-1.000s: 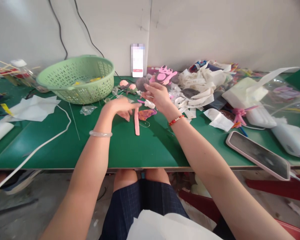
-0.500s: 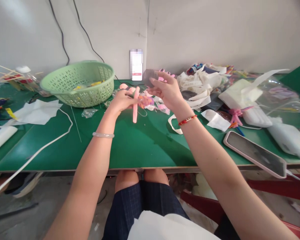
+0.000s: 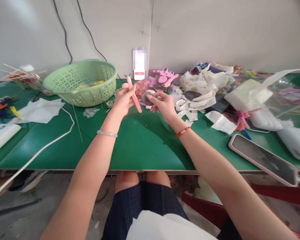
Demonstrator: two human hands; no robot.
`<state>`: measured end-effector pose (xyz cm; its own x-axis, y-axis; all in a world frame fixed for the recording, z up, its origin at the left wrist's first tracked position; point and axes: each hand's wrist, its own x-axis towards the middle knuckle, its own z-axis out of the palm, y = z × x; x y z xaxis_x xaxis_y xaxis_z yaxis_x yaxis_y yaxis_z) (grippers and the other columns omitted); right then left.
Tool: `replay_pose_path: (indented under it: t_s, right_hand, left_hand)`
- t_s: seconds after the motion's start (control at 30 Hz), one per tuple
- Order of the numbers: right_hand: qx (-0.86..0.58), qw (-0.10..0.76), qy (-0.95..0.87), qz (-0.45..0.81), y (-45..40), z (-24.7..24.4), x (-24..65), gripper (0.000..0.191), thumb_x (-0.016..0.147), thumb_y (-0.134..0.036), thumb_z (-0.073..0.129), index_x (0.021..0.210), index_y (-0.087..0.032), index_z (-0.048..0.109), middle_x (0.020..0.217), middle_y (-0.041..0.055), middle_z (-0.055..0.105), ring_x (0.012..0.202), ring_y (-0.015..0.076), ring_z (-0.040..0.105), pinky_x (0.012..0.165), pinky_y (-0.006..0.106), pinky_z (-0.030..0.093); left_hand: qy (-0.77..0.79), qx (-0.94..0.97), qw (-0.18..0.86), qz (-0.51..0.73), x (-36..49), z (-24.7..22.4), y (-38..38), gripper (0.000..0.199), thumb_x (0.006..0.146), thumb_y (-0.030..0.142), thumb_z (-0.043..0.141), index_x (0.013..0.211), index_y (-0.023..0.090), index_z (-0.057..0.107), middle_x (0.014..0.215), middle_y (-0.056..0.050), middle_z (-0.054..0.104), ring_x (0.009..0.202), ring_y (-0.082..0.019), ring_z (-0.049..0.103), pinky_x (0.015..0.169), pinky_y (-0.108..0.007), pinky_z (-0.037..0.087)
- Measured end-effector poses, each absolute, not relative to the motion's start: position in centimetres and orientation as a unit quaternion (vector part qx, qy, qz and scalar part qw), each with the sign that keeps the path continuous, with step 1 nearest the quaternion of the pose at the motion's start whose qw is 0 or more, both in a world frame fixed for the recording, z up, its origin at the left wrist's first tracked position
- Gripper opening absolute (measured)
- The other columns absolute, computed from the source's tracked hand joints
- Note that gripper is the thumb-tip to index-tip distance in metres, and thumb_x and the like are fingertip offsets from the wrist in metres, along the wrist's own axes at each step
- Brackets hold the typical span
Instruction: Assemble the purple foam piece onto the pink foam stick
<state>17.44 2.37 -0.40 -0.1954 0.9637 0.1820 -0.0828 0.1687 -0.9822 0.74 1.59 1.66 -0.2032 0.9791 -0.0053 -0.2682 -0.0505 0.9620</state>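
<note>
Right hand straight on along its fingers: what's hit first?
Beyond the grey disc the right hand pinches, likely the orange-and-purple patterned piece; depth unclear, so possibly the pink strip.

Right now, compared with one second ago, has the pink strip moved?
Yes. The pink strip is lifted off the table, nearer the upright phone, in the left hand.

upright phone screen (image 3: 139, 61): blurred | white box (image 3: 3, 138): cut off left | dark disc (image 3: 145, 99): part-hidden

Plenty of room here: bare table (image 3: 145, 143) runs open between the arms (image 3: 96, 156) to the front edge! Beyond the left hand (image 3: 125, 99), the basket (image 3: 92, 95) blocks; past the right hand (image 3: 165, 107), scraps (image 3: 205, 80) crowd in, phone (image 3: 263, 159) overhanging the edge.
</note>
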Motion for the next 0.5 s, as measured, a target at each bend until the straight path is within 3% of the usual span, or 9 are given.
replay_pose_path:
  t_s: [0.2, 0.5]
  right_hand:
    - [-0.374, 0.539, -0.603, 0.454, 2.3, -0.1, 17.6, 0.052, 0.067, -0.063, 0.081, 0.077, -0.024, 0.047, 0.046, -0.0079, 0.055, 0.036, 0.0103, 0.053, 0.036, 0.021, 0.037]
    - [-0.381, 0.569, -0.604, 0.409, 2.5, 0.2, 17.9, 0.050, 0.069, -0.062, 0.079, 0.078, -0.023, 0.050, 0.051, -0.0073, 0.055, 0.034, 0.0098, 0.050, 0.033, 0.023, 0.033]
  left_hand:
    - [0.428, 0.400, 0.511, 0.629, 2.3, 1.5, 1.6, 0.027, 0.081, 0.038, 0.078, 0.080, 0.020, 0.057, 0.068, 0.003, 0.060, 0.065, -0.010, 0.064, 0.072, -0.024, 0.058]
    - [0.383, 0.422, 0.533, 0.626, 3.8, 2.1, 0.7, 0.017, 0.091, 0.030, 0.067, 0.081, 0.020, 0.059, 0.072, 0.001, 0.064, 0.076, -0.013, 0.070, 0.080, -0.029, 0.060]
